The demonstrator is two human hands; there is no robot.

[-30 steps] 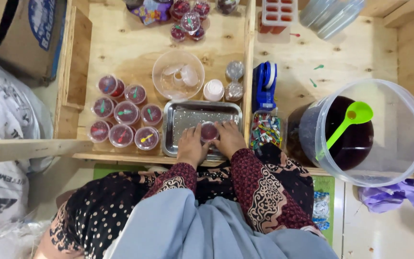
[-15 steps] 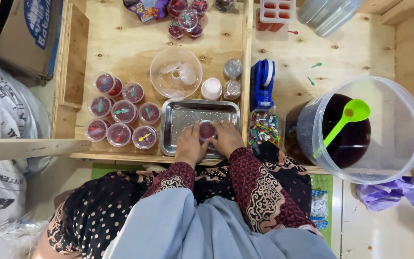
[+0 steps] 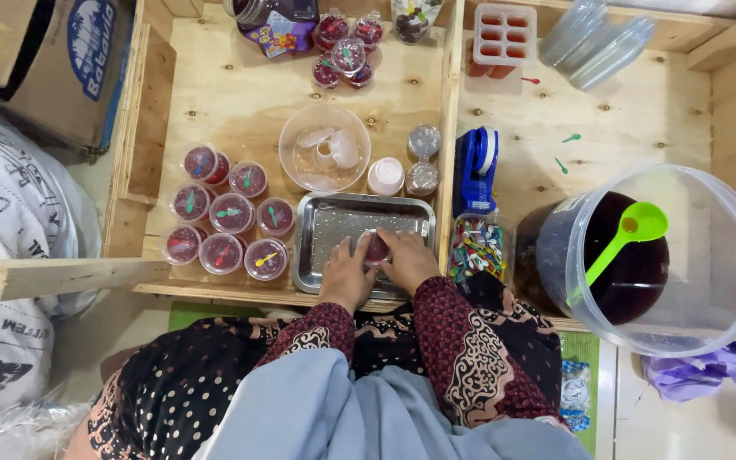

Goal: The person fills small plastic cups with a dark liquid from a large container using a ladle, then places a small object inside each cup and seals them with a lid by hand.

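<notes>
Fingers of both hands meet on one small cup (image 3: 376, 249) of dark red jelly — the left hand (image 3: 347, 274) cups it from the left, the right hand (image 3: 406, 260) covers it from the right and above, fingers closed around its rim. The cup sits inside the steel tray (image 3: 334, 223), toward the tray's right half, near its front edge. Most of the cup is buried under the fingertips; only a sliver of red top shows, and whether a lid is on it is hard to make out.

Moving outward — left of the tray, a cluster of sealed jelly cups (image 3: 225, 223), each with a small coloured spoon under its lid, stands on the wooden tabletop (image 3: 240, 94). Behind the tray, a clear plastic bowl (image 3: 324, 146) holds what look like loose lids, with a white cup (image 3: 385, 176) just beside it. Right of the tray, past a wooden divider, a blue tape dispenser (image 3: 475, 166) lies above a packet of coloured spoons (image 3: 476, 251).

Further right, a large clear bucket (image 3: 670, 255) holds dark liquid, with a green ladle (image 3: 622, 243) resting in it. The patterned sleeves hide both wrists, and the tray's near edge is partly covered by the hands.
</notes>
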